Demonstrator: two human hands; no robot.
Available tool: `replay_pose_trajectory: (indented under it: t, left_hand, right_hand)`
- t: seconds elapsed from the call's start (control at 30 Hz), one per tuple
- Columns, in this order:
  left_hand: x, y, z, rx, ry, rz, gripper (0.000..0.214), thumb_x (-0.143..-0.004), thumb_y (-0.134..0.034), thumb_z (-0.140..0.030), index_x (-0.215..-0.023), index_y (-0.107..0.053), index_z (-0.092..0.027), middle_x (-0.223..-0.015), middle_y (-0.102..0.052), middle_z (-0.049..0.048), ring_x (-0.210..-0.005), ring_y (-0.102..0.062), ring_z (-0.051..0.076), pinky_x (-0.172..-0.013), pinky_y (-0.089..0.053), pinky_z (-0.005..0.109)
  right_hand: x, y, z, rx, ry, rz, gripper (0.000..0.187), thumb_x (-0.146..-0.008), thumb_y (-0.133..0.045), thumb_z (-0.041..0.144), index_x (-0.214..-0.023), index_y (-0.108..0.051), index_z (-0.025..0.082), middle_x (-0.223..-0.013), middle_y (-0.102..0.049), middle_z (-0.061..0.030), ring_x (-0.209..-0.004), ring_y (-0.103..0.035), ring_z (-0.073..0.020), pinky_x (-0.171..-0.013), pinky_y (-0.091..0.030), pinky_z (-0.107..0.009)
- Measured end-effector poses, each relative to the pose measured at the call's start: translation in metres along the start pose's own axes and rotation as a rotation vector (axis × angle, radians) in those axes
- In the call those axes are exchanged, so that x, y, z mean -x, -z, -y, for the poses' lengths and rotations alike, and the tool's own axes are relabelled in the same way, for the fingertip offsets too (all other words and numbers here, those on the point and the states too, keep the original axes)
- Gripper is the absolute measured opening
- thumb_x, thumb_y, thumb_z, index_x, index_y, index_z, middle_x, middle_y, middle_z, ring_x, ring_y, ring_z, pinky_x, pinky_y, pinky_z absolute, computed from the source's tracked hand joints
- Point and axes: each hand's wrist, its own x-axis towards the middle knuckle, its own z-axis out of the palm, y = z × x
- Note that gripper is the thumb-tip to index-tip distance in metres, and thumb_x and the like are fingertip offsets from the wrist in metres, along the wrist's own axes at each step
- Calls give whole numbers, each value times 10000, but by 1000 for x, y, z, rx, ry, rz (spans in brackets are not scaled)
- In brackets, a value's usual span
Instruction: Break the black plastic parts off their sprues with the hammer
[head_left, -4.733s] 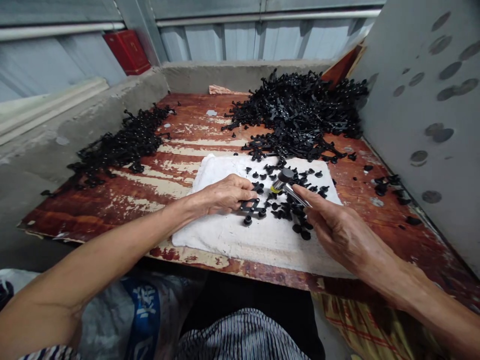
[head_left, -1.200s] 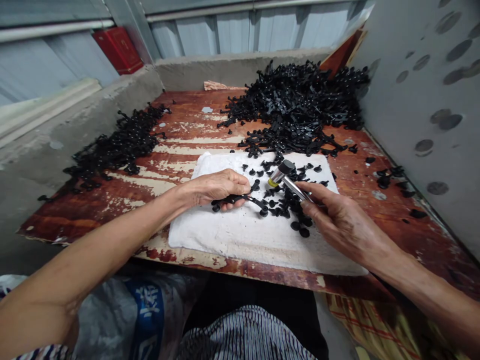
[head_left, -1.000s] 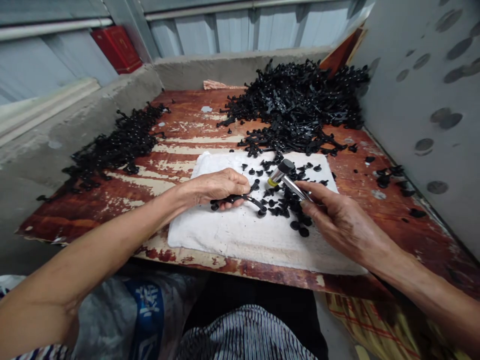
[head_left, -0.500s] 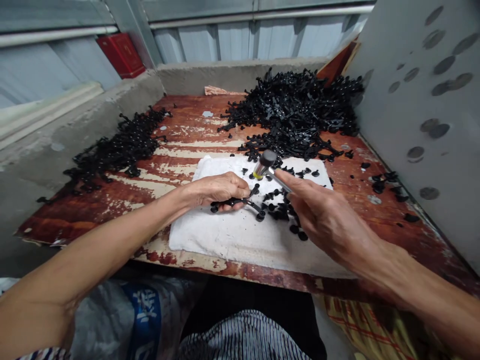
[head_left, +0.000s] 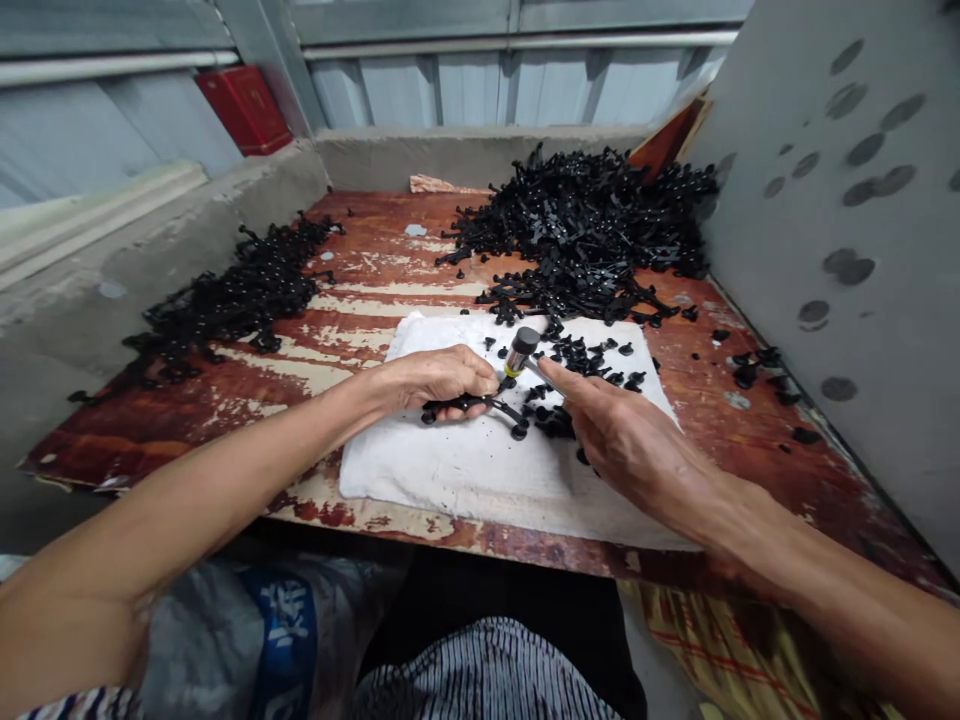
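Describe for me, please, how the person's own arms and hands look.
The left hand and right hand are bare: no gloves, and no rings or watch that I can see. The left forearm and right forearm are uncovered and lean, with tendons showing on the right hand. A striped sleeve edge shows only at the left upper arm.

Cloth (head_left: 465, 470) lay mid-frame on the board (head_left: 360, 260). Left hand (head_left: 431, 380) sat on the cloth's upper left, gripping a parts sprue (head_left: 480, 407). Hammer (head_left: 521, 345) head was just right of it, held by the right hand (head_left: 626, 445) lower right. Loose caps (head_left: 600, 355) lay above. Large heap (head_left: 592, 225) upper centre-right, smaller heap (head_left: 232, 295) left, box (head_left: 244, 108) upper left.
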Motion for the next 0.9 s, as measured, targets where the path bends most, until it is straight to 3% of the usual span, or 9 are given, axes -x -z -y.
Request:
replay_pose_trajectory:
  t: [0.13, 0.23, 0.3, 0.4, 0.5, 0.6, 0.73, 0.9]
  left_hand:
    - [-2, 0, -1, -24, 31, 2, 267, -793, -514, -182, -531, -467, -176, -461, -514, -9, -313, -387, 54, -327, -237, 197]
    - [-1, -1, -2, -76, 31, -9, 280, -835, -476, -221, -559, -465, -180, -490, -508, -14, -334, -386, 58, -354, -257, 210]
    - [6, -4, -4, -203, -22, -54, 290, -863, -440, -236, -579, -464, -182, -516, -511, -11, -369, -397, 65, -391, -275, 219]
    - [26, -13, -6, -595, -244, -300, 280, -887, -405, -202, -620, -486, -176, -571, -523, 3, -475, -425, 84, -485, -299, 237]
    - [48, -22, -2, -1129, -466, -649, 254, -884, -358, -103, -768, -576, -160, -637, -556, 36, -558, -433, 124, -537, -264, 286]
    - [61, -22, 9, -1554, -664, -774, 311, -906, -331, -81, -932, -634, -145, -680, -608, 64, -615, -469, 154, -557, -247, 320]
    - [61, -15, 20, -1817, -875, -902, 277, -923, -370, -102, -997, -634, -141, -668, -622, 45, -599, -476, 147, -553, -258, 324]
    - [53, -8, 25, -1831, -1040, -1096, 186, -900, -434, -97, -933, -613, -136, -625, -591, 10, -572, -472, 144, -547, -279, 316]
  right_hand:
    - [0, -5, 0, 24, -22, -43, 532, -865, -345, 135, -1374, -503, 127, -858, -677, -106, -732, -633, -217, -688, -546, -372]
    - [0, -3, 0, 33, -32, 58, 533, -832, -361, 131, -1334, -542, 139, -653, -612, -36, -537, -538, -179, -553, -505, -340]
    - [0, 3, -2, -66, -77, 42, 493, -857, -389, 172, -1326, -539, 144, -576, -528, 10, -469, -455, -145, -487, -451, -298]
    - [4, 18, -10, -337, -275, -78, 429, -858, -481, 253, -1281, -532, 203, -581, -460, 37, -440, -391, -125, -391, -357, -255]
    - [10, 35, -23, -720, -664, -88, 251, -867, -508, 329, -1107, -537, 262, -616, -462, 24, -396, -361, -119, -314, -274, -254]
    - [19, 45, -38, -933, -848, -103, 36, -876, -517, 333, -886, -525, 299, -635, -440, 19, -388, -348, -109, -317, -270, -269]
    - [34, 40, -56, -1096, -860, -76, 79, -842, -603, 374, -831, -565, 305, -647, -467, 5, -412, -388, -102, -327, -321, -248]
    - [42, 26, -72, -1189, -951, -202, 521, -455, -868, 298, -841, -522, 244, -560, -467, 79, -357, -319, -35, -261, -266, -134]
